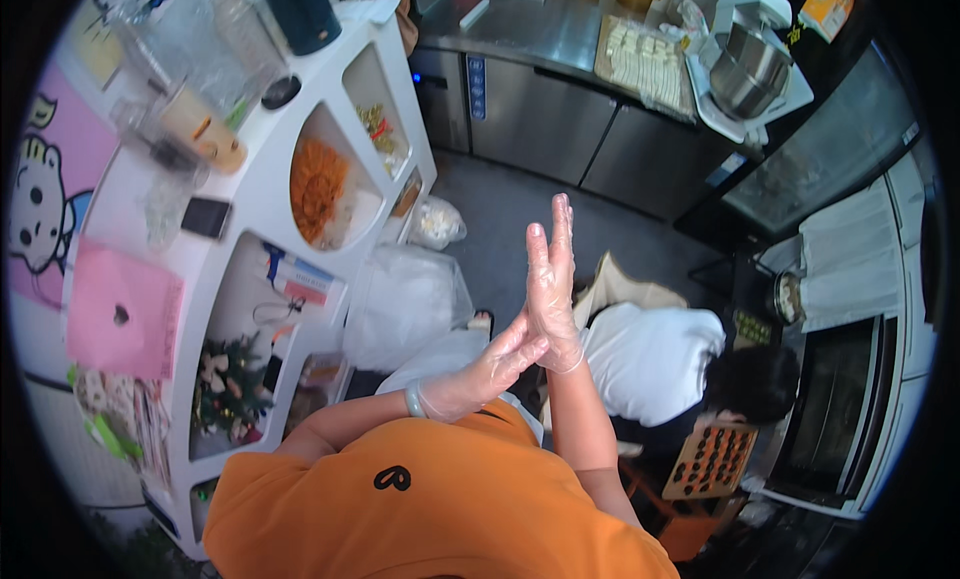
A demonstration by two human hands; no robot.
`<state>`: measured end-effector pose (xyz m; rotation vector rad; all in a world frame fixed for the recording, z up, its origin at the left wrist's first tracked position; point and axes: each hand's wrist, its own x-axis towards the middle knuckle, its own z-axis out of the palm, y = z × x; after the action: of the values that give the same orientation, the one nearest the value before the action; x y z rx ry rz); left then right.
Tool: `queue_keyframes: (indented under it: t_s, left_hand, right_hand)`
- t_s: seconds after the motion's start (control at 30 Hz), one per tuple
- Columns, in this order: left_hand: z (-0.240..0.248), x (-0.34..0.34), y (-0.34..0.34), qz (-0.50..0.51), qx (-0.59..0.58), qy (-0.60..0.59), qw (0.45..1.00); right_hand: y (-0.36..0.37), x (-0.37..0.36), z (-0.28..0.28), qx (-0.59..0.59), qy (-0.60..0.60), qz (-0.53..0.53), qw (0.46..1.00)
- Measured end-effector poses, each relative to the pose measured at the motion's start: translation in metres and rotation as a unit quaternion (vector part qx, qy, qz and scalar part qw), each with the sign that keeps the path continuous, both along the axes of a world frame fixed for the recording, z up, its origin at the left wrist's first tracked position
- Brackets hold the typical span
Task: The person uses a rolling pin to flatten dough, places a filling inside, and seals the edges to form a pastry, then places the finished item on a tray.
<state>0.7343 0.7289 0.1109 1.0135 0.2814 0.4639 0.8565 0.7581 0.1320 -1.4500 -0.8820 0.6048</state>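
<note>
Your right hand (553,284) is open, fingers straight and together, pointing up-frame, in a clear disposable glove (560,349); your left hand (490,369) is open too, also gloved, its fingertips touching the right palm near the wrist; neither grips any object; left wrist carries a pale bangle (413,399) just under the glove cuff.

Landmark is the white curved shelf unit (262,194); both hands are right of it, well apart from it, over grey floor (500,219).

On top of the shelf unit: pink sheet (122,314) at the left end, small black card (206,217) near the middle, clear plastic containers (190,54) and a dark green cup (300,12) toward the far end; inside its cubbies: orange fluffy stuff (318,184), a small decorated tree (232,379).

Just right of the shelf unit, between it and your hands: big white plastic bags (405,304), a smaller one (438,222) further up.

Beyond the shelf unit, far side: steel counter (540,24) with dough pieces on a board (645,59), stand mixer (748,64) at its right end.

Right of your hands, farthest from the shelf unit: another person in a white top (650,359) bent over a wooden tray of dark round pieces (712,461); oven (835,409) past them; that person is close beside your right forearm, not touching as far as I can tell.
</note>
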Motion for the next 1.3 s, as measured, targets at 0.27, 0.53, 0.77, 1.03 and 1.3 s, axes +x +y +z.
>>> queue_keyframes:
  t_s: [0.27, 0.53, 0.77, 1.03, 1.3]
  left_hand:
    - [0.009, 0.068, 0.153, -0.039, 0.068, 0.13, 0.988]
    - [-0.006, 0.144, 0.294, -0.055, 0.185, 0.195, 0.962]
    - [-0.021, 0.271, 0.423, -0.095, 0.171, 0.219, 0.956]
    - [0.004, 0.38, 0.538, -0.147, 0.26, 0.249, 0.921]
    - [-0.017, 0.422, 0.675, -0.178, 0.177, 0.298, 0.921]
  right_hand:
    - [0.142, 0.076, 0.015, 0.015, -0.064, -0.028, 0.997]
    - [0.285, 0.158, -0.013, 0.008, -0.097, 0.037, 0.995]
    - [0.419, 0.286, -0.04, -0.075, 0.03, 0.18, 0.98]
    - [0.531, 0.425, -0.076, -0.111, -0.003, 0.088, 0.99]
    - [0.559, 0.515, -0.105, -0.145, -0.064, -0.048, 0.986]
